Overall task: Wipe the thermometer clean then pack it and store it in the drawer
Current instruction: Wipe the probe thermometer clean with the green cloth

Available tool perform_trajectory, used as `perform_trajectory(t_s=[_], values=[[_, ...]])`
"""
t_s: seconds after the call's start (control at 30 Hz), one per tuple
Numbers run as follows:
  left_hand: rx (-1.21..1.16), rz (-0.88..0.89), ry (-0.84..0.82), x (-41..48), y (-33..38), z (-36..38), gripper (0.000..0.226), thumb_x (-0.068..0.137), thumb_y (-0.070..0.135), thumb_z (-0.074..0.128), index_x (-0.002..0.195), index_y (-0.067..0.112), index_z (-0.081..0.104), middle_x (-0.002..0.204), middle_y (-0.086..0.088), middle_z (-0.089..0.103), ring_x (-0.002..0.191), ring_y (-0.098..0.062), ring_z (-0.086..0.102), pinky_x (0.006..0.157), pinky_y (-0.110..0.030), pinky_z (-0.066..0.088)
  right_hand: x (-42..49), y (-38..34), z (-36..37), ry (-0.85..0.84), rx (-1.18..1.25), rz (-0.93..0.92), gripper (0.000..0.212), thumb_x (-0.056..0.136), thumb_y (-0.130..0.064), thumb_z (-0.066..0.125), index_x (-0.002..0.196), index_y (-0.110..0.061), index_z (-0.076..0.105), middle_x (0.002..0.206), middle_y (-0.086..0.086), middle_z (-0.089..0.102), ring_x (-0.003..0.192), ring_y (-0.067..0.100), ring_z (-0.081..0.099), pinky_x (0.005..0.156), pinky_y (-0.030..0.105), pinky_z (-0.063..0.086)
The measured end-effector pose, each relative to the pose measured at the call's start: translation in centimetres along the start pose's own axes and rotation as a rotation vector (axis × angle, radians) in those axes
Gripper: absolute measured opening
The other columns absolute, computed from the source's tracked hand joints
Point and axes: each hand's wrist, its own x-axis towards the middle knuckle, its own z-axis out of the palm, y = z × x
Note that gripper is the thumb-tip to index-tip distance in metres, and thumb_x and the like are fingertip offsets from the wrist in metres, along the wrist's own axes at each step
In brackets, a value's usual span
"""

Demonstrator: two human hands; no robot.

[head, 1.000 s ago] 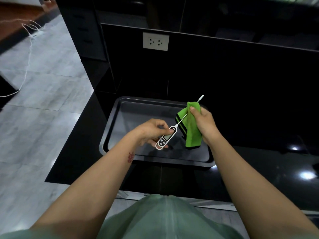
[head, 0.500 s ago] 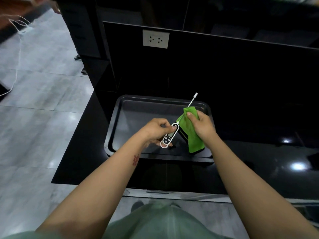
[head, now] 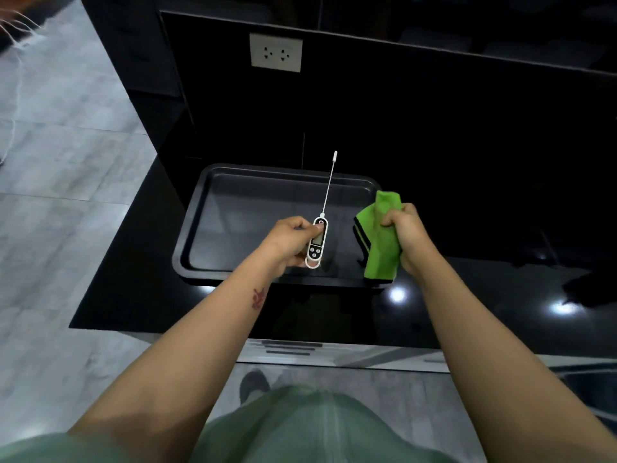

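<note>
While my left hand (head: 290, 240) pinches the thermometer (head: 317, 242) by its white body, thumb pressed beside the display, my right hand (head: 405, 235) is fisted round the green cloth (head: 380, 235) just to the right, with a gap between the two things. The thermometer hangs above the near part of the black tray (head: 283, 170), its long axis running away from me: thin probe (head: 329, 185) pointing far, loop end toward me. The right hand sits nearer the probe for any further wipe. White casing, small grey screen, dark buttons; I spot no smears, though it's too small to be sure.
</note>
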Motion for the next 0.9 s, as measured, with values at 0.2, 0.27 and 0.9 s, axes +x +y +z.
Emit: perform_trajectory(t_s=[0.2,0.27,0.9], values=[[-0.089,-0.09,-0.036,-0.1,-1.1,4.2,0.021,0.095,0.025,0.061,0.079,0.015,0.052,0.073,-0.004,0.06,0.054,-0.013,0.058,0.067,-0.04,0.059,0.4,2.2,-5.6,0.093,-0.14,0.009,0.035,0.057,-0.016,0.053,0.09,-0.011,0.046,0.091,0.012,0.053,0.085,0.03,0.057,0.07,0.044,0.051],[-0.114,-0.113,-0.027,-0.1,-1.2,5.1,0.019,0.095,0.024,0.061,0.08,0.016,0.053,0.07,-0.003,0.059,0.053,-0.013,0.058,0.071,-0.042,0.06,0.8,3.4,-6.8,0.094,-0.204,0.011,0.029,0.072,-0.012,0.057,0.1,-0.01,0.049,0.096,0.011,0.056,0.087,0.028,0.057,0.073,0.042,0.05],[-0.109,-0.153,0.002,0.3,-1.2,5.0,0.013,0.094,0.021,0.063,0.087,0.013,0.056,0.093,-0.012,0.07,0.082,-0.027,0.07,0.078,-0.04,0.06,0.8,10.5,-7.8,0.11,-1.464,-0.325,0.057,0.102,-0.041,0.011,0.156,-0.023,0.003,0.163,-0.001,-0.012,0.149,0.021,-0.015,0.121,0.049,-0.004]])
